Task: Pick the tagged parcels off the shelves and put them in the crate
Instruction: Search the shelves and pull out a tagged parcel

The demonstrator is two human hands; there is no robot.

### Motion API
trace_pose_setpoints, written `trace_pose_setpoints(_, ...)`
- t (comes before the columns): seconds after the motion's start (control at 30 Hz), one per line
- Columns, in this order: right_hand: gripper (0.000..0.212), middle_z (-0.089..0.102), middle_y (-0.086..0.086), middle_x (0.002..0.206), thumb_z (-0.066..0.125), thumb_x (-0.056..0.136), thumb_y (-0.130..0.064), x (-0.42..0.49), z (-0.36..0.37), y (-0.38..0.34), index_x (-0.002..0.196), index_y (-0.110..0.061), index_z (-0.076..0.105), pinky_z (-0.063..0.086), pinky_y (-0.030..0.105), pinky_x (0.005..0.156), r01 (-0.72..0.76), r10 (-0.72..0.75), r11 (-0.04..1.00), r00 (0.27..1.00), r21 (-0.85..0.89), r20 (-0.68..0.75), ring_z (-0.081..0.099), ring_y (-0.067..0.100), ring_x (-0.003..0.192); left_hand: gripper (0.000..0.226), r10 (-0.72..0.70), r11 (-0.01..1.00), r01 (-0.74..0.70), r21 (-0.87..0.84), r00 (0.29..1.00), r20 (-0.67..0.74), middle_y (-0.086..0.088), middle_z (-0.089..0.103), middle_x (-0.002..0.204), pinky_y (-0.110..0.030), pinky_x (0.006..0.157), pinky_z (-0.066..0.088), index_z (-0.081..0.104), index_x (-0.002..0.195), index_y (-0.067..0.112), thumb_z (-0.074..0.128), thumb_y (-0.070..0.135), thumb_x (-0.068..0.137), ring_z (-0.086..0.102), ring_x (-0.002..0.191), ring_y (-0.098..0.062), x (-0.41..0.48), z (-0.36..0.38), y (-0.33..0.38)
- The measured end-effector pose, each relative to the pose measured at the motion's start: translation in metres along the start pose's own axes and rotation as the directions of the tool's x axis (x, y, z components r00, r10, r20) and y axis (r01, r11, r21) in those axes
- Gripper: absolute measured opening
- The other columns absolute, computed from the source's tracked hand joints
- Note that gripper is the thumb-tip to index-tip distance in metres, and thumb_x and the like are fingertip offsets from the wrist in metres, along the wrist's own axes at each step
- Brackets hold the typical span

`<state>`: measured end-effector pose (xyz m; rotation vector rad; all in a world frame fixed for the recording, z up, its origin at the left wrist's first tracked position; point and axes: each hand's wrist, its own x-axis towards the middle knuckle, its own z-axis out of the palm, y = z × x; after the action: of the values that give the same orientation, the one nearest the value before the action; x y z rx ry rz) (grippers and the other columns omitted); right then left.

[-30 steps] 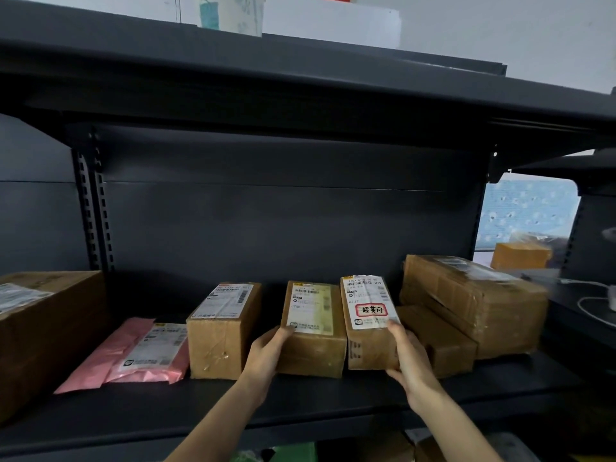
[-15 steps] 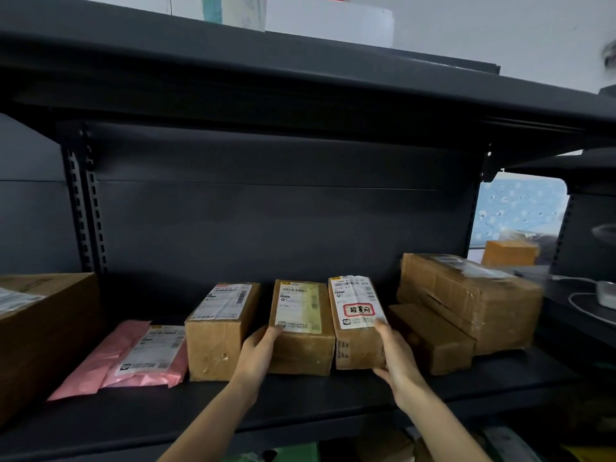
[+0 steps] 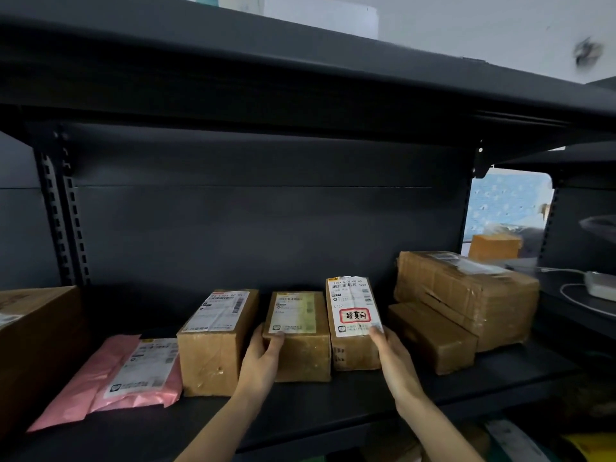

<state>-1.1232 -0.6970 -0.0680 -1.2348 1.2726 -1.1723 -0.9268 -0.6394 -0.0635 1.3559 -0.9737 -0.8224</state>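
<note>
My left hand (image 3: 263,353) cups the near left corner of the yellow-label box (image 3: 298,338), thumb on its top edge, fingers out of sight down its side. My right hand (image 3: 395,353) grips the red-tag box (image 3: 353,323) at its right edge, thumb on the label. Both boxes sit side by side, touching, on the shelf (image 3: 333,400), so I judge this is the pick. Next: lift them together, clear of the brown box (image 3: 210,341) on the left and the stacked boxes (image 3: 463,295) on the right. No crate is in view.
</note>
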Motion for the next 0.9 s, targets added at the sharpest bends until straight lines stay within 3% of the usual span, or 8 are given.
trace_pose_setpoints(0.17,0.028,0.060,-0.015,0.094,0.050,0.088,-0.050,0.005,-0.003,-0.004,0.110,-0.033,0.054,0.036,0.028,0.083,0.042,-0.042,0.999,0.999,0.009,-0.001,0.053,0.005,0.089,0.053,0.054,0.995,-0.048,0.086,0.996,-0.075,-0.002,0.047,0.139,-0.034,0.105,0.032,0.028,0.144,0.021,0.046,0.034,0.096,0.042,0.130,-0.022,0.000,0.009,0.000)
trace_pose_setpoints(0.47,0.013,0.061,-0.007,0.098,0.052,0.090,-0.045,0.017,-0.022,-0.017,0.087,-0.032,0.055,0.039,0.025,0.075,0.114,-0.108,0.992,0.989,-0.045,0.104,0.053,0.002,0.084,0.057,0.199,0.943,-0.118,0.310,0.950,-0.243,-0.010,0.032,0.151,-0.040,0.116,0.025,0.022,0.147,0.012,0.047,0.013,0.096,0.028,0.141,-0.023,-0.001,0.032,0.009)
trace_pose_setpoints(0.53,0.014,0.060,-0.005,0.105,0.050,0.092,-0.043,0.022,-0.030,-0.020,0.096,-0.030,0.055,0.038,0.024,0.079,0.164,-0.141,0.978,0.974,-0.126,0.178,0.051,0.003,0.086,0.059,0.323,0.857,-0.141,0.496,0.896,-0.305,-0.014,0.029,0.152,-0.041,0.118,0.020,0.025,0.146,0.006,0.050,0.009,0.093,0.022,0.143,-0.026,-0.004,0.044,0.014)
trace_pose_setpoints(0.6,0.032,0.059,-0.001,0.119,0.050,0.092,-0.041,0.027,-0.042,-0.023,0.117,-0.022,0.055,0.041,0.026,0.088,0.254,-0.193,0.941,0.946,-0.226,0.260,0.053,0.008,0.099,0.059,0.496,0.692,-0.161,0.704,0.815,-0.301,-0.017,0.031,0.151,-0.043,0.118,0.017,0.031,0.143,0.003,0.056,0.010,0.089,0.022,0.143,-0.029,-0.008,0.062,0.018)
trace_pose_setpoints(0.67,0.047,0.053,0.001,0.131,0.052,0.091,-0.041,0.033,-0.063,-0.026,0.132,-0.019,0.047,0.040,0.027,0.099,0.395,-0.308,0.831,0.913,-0.393,0.267,0.049,0.014,0.118,0.060,0.592,0.560,-0.191,0.806,0.773,-0.229,-0.017,0.035,0.149,-0.043,0.118,0.013,0.036,0.141,0.004,0.059,0.020,0.088,0.024,0.143,-0.031,-0.014,0.088,0.024)
trace_pose_setpoints(0.77,0.053,0.044,0.001,0.138,0.049,0.090,-0.047,0.044,-0.104,-0.029,0.137,-0.026,0.039,0.035,0.030,0.103,0.471,-0.487,0.453,0.842,-0.757,0.232,0.040,0.019,0.127,0.075,0.540,0.410,-0.152,0.899,0.835,-0.105,-0.014,0.027,0.154,-0.041,0.118,0.004,0.030,0.145,0.013,0.045,0.058,0.087,0.017,0.145,-0.028,-0.014,0.133,0.032)
trace_pose_setpoints(0.83,0.059,0.034,0.006,0.145,0.045,0.088,-0.053,0.052,-0.125,-0.027,0.140,-0.028,0.032,0.030,0.037,0.107,0.385,-0.399,0.274,0.879,-0.881,0.260,0.032,0.026,0.132,0.092,0.397,0.317,-0.032,0.948,0.912,-0.102,-0.015,0.019,0.156,-0.043,0.118,0.000,0.020,0.148,0.020,0.030,0.079,0.078,0.010,0.146,-0.030,-0.007,0.156,0.037)
trace_pose_setpoints(0.9,0.062,0.026,0.010,0.148,0.044,0.088,-0.056,0.055,-0.134,-0.020,0.141,-0.029,0.028,0.028,0.042,0.108,0.349,-0.252,0.250,0.924,-0.903,0.287,0.027,0.030,0.134,0.098,0.251,0.233,0.078,0.969,0.958,-0.137,-0.019,0.019,0.155,-0.046,0.118,0.000,0.017,0.148,0.023,0.028,0.084,0.072,0.010,0.145,-0.035,-0.003,0.169,0.041)
